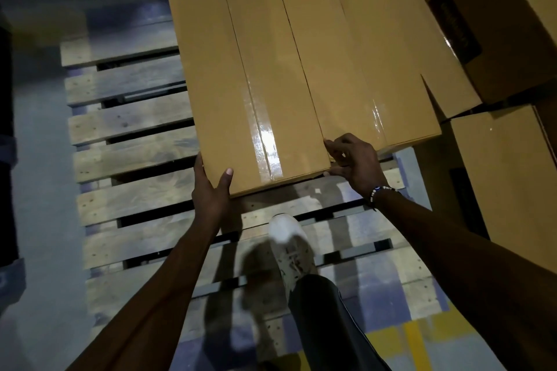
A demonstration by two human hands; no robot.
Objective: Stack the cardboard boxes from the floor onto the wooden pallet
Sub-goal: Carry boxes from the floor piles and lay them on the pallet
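A taped brown cardboard box lies over the wooden pallet, close against a second taped box on its right. My left hand grips the near left corner of the first box, thumb on top, fingers underneath. My right hand holds its near right corner, fingers curled at the seam between the two boxes. A beaded bracelet sits on my right wrist.
More cardboard boxes stand to the right: one with a dark label at the top right and another lower down. My white shoe is planted on the pallet slats. Grey floor with yellow marks surrounds the pallet.
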